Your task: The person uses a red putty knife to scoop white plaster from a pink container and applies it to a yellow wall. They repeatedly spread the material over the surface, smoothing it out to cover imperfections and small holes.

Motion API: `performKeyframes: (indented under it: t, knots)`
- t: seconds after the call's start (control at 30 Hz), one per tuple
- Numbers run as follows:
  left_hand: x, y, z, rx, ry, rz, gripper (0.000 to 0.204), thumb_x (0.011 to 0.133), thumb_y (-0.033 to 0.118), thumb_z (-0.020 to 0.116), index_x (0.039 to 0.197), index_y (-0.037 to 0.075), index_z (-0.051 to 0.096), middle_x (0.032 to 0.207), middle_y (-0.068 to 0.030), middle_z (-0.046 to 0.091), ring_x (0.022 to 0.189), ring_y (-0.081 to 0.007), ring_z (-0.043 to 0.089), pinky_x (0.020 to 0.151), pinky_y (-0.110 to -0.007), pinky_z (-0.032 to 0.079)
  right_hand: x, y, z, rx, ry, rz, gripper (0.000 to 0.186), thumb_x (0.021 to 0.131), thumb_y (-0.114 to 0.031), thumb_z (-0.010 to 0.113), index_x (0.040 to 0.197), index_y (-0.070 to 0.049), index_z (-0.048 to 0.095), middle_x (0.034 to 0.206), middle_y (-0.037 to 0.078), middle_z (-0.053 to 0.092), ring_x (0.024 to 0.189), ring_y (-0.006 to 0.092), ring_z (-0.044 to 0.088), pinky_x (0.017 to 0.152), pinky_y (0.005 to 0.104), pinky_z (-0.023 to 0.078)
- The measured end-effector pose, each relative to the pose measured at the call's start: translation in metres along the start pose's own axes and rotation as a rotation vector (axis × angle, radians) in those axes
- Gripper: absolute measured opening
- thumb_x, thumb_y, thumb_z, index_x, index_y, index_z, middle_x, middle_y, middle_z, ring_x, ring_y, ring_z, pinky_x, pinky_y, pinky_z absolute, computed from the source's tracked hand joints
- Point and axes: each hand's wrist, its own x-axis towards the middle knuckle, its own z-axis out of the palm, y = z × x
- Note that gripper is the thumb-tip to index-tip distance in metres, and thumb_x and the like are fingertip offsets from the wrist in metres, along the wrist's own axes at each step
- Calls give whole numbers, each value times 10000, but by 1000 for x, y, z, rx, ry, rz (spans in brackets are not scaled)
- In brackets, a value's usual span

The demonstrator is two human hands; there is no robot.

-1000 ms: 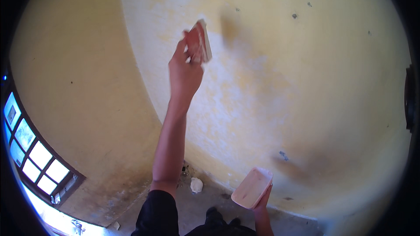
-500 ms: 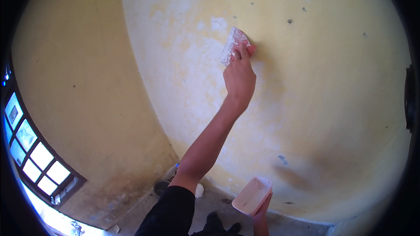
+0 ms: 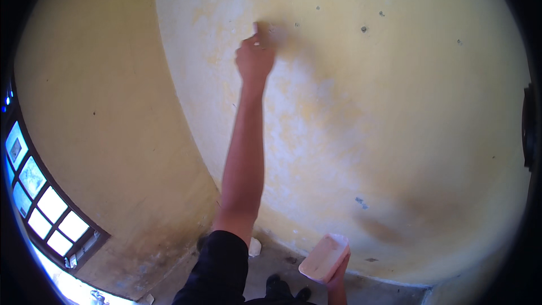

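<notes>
Up against the yellowish wall (image 3: 418, 101), seen from the head camera, the person's left hand (image 3: 255, 59) is at the far end of a nearly straight arm (image 3: 243, 147) that rises from a short black sleeve (image 3: 214, 265). Its fingers are closed on a flat scraper (image 3: 271, 35), which shows only as a blurred patch just beyond the knuckles, at the upper part of the wall; which fingertips pinch it, and whether its edge touches the surface, I cannot tell. Whitish smears (image 3: 212, 3) cover the wall around this hand and run down to the right of the forearm, with the yellow showing through in places. Well below, near the bottom edge, the right hand (image 3: 337, 275) holds a pinkish rectangular tub (image 3: 323, 261) with rounded corners, tilted so that its open top faces the camera. The fingers wrap its right side and underside, mostly out of sight behind it, so how far apart they are I cannot tell. Several small dark holes (image 3: 363, 29) dot the wall to the right of the scraper, and a bluish-grey mark (image 3: 361, 203) sits above the tub. To the left, a browner side wall (image 3: 113, 79) meets the yellowish one in a corner, with a dark-framed window (image 3: 53, 206) low in it. A white lump (image 3: 255, 247) lies on the grey floor (image 3: 254, 274) beside the sleeve, near the dark shoes (image 3: 274, 278).
</notes>
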Motion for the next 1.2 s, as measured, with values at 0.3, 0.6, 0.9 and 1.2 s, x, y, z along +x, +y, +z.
performKeyframes:
  t: [0.3,0.6,0.9,1.2]
  knots:
    - [-98,81,10,-89,-222,215,616,760,-59,496,1301,196,643,902,-253,678,805,-432,663,758,-497,536,23,6,-29,-252,-40,-54,682,993,-675,287,1466,-195,398,1393,28,525,1284,227,517,1076,438,429]
    - [13,5,25,173,133,187,574,805,-22,547,1364,108,548,870,-195,703,700,-393,676,633,-494,537,22,-7,12,-55,6,-7,526,1058,-514,304,1418,-148,415,1286,43,565,1162,190,577,1000,388,470]
    - [-108,-45,10,-57,-213,181,516,794,-64,503,1267,92,640,924,-251,683,782,-407,679,686,-456,528,22,-4,17,-134,-57,-32,629,1043,-591,202,1473,-171,389,1380,34,531,1279,210,519,1085,418,421]
    - [55,-56,-8,51,138,-15,286,864,107,540,1088,106,719,905,-226,699,859,-456,655,774,-514,516,26,1,2,-7,6,105,675,1007,-659,229,1445,-179,414,1346,30,552,1243,216,546,1051,421,448]
